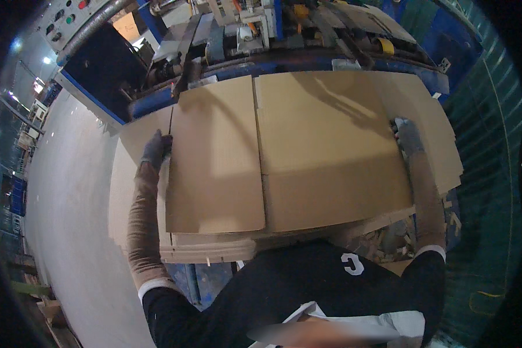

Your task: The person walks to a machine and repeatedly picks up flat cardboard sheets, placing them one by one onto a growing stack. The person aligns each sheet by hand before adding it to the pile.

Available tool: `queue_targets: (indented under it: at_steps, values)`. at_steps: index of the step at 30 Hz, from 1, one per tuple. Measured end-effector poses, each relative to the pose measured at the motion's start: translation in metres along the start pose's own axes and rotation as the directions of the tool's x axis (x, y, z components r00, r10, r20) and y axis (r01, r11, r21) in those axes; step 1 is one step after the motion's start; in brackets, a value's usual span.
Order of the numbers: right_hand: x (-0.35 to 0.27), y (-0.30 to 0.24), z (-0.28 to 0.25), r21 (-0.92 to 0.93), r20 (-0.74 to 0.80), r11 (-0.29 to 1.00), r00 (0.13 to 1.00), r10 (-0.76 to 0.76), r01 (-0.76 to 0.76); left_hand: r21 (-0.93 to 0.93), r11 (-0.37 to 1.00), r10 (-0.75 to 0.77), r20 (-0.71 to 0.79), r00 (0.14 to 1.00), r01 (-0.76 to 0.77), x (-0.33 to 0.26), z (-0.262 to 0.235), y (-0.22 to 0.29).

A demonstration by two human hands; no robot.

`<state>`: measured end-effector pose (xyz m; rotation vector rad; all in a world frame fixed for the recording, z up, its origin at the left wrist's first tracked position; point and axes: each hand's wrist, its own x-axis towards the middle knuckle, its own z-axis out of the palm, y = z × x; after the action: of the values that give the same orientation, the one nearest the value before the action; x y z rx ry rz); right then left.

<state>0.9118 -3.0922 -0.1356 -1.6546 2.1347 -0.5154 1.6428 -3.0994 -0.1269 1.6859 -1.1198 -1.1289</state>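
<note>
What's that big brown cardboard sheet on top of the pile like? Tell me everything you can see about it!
The top cardboard sheet is plain brown, flat and wide, lying on a stack of cardboard sheets in front of a blue machine. A slot or seam runs down it, splitting it into a left panel and a bigger right panel. Its surface looks smooth and unprinted, with shadows across it. The gloved left hand grips its left edge, and the gloved right hand holds its right edge.

A stack of flat cardboard sheets [209, 249] carries the top folded cardboard blank [284, 156], which spans from the left hand [155, 149] to the right hand [409, 138].
</note>
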Motion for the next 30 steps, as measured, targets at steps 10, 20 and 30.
queue_targets:
  at_steps: [10, 20, 30]
  values:
    - [0.048, 0.032, 0.016, -0.148, -0.239, 0.803, 0.767, -0.596, 0.578, 0.329, 0.934, 0.204, -0.172, 0.964, -0.139, 0.013, 0.048, 0.012]
    - [0.079, 0.023, 0.031, -0.569, -0.207, 0.797, 0.904, -0.375, 0.200, 0.725, 0.650, 0.508, -0.192, 0.840, -0.228, -0.015, 0.088, 0.026]
    - [0.042, -0.067, 0.027, -0.476, -0.421, 0.872, 0.842, -0.338, 0.113, 0.951, 0.237, 0.692, -0.022, 0.722, -0.199, -0.030, 0.107, 0.057]
